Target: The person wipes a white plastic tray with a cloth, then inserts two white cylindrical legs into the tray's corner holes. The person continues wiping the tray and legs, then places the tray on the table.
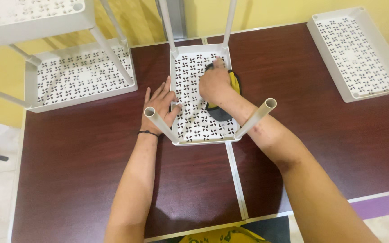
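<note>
The right hand [213,83] is pressing its grip on a yellow-black cloth [223,108] inside the white tray [190,121]; the left hand [160,105], fingers apart, is lying flat at the tray's left edge on the counter [77,157].

Cleaning cloth [223,108] lay in the middle shelf tray [203,126], right hand [213,83] on it, left hand [160,105] at the tray's left rim, stacked shelf unit [79,76] to the left, loose tray [356,54] far right, all on the table [77,171].

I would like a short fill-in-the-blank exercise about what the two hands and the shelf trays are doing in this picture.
1. The right hand presses a yellow and dark ____ onto the middle tray.
2. The left hand lies flat and open at that tray's ____ edge.
3. White ____ stand up from the middle tray's corners.
4. A separate tray with no tubes lies at the table's far ____ side.

Missing words: cloth; left; tubes; right
</note>
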